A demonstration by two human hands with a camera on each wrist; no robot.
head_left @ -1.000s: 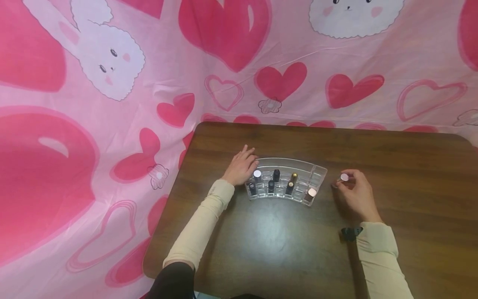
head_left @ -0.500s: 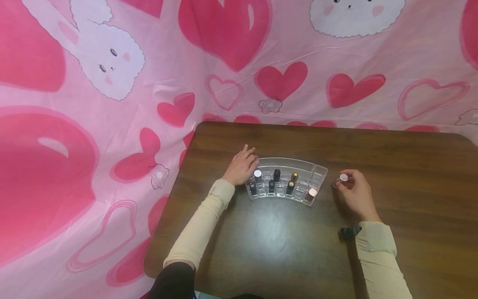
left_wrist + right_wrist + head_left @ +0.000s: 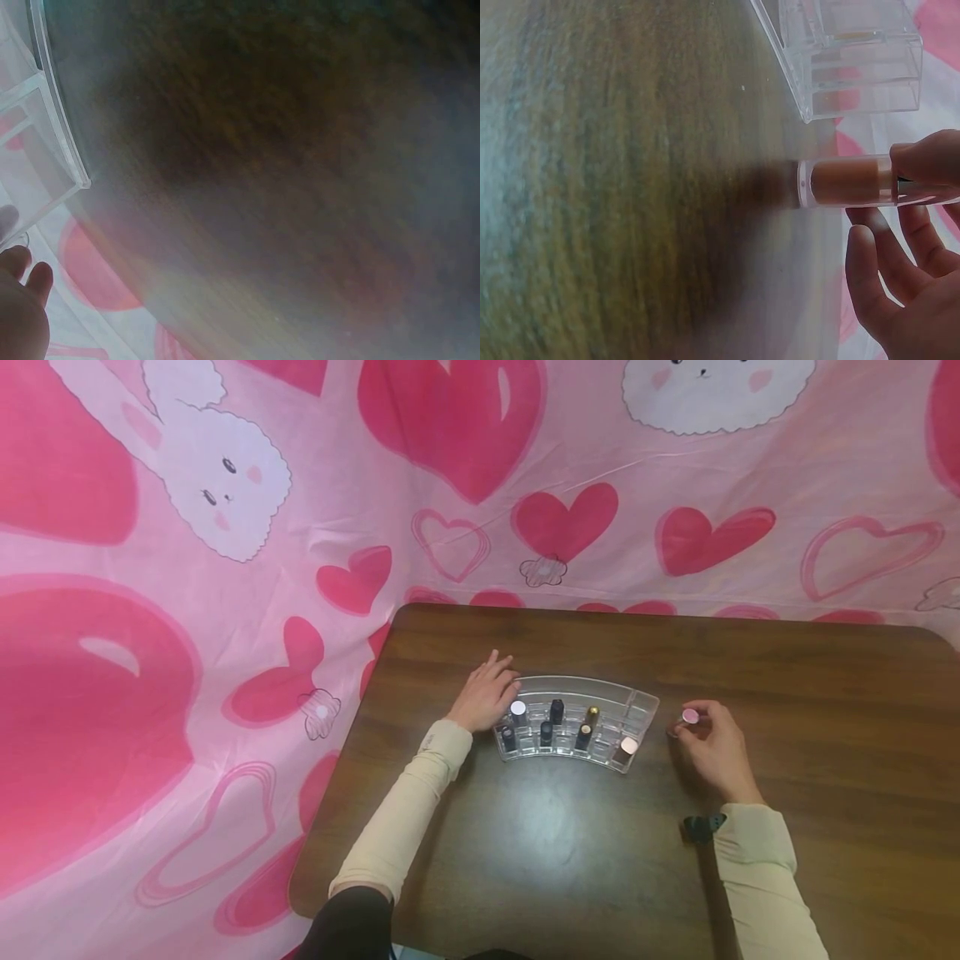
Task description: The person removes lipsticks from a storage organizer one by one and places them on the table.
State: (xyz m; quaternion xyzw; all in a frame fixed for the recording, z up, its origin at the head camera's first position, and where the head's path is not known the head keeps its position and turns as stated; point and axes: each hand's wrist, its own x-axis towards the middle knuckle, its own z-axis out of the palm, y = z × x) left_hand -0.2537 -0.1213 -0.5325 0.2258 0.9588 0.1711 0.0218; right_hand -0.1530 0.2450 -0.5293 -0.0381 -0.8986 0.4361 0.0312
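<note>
A clear, fan-shaped lipstick organizer [image 3: 573, 685] lies on the table, with several lipsticks standing in its slots. At its left end rests my left hand [image 3: 482, 697], fingers spread and mostly straight along the edge. Two of its fingertips [image 3: 40, 281] show beside the clear wall in the left wrist view. Right of the organizer, my right hand [image 3: 722, 752] pinches a lip gloss tube [image 3: 851, 181] by its cap end between thumb and finger. The tube is clear-walled with brownish-orange gloss inside, held upright with its base close to the tabletop. The other fingers hang loosely curled beside it.
In the organizer stand a white-topped tube [image 3: 518, 710], a gold-topped lipstick [image 3: 592, 714], and a pale-topped dark one [image 3: 627, 749] at the right end. The brown wooden table [image 3: 525, 860] meets a pink heart-print cloth [image 3: 457, 452] at the back and left.
Both hands and the organizer stay practically in place. The top of the held tube, whitish before, now looks pinker.
</note>
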